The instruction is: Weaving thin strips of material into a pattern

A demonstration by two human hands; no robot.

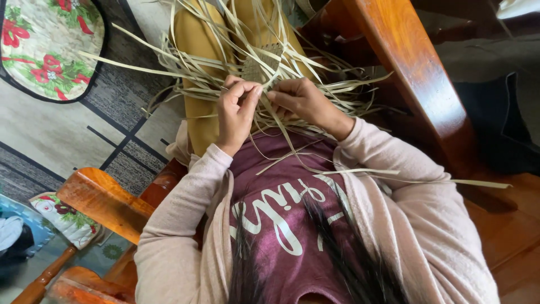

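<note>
Hands meet over the lap, as I read the head view. My left hand (239, 110) pinches pale, flat straw strips (315, 90) between thumb and fingertips; my right hand (301, 101) is closed on neighbouring strips. Just above them lies a small square woven straw patch (260, 65), resting on mustard-yellow trousers (194, 39), loose strips fanning outward. Polished wooden chair arm (416, 67) stands beside the right hand.

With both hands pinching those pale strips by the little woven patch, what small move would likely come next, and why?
Probably the left hand tucks its pinched strip across towards the woven patch while the right hand steadies the neighbouring strips. Both sets of fingertips meet just below the patch's edge, and many loose strips fan out unwoven around it.
</note>
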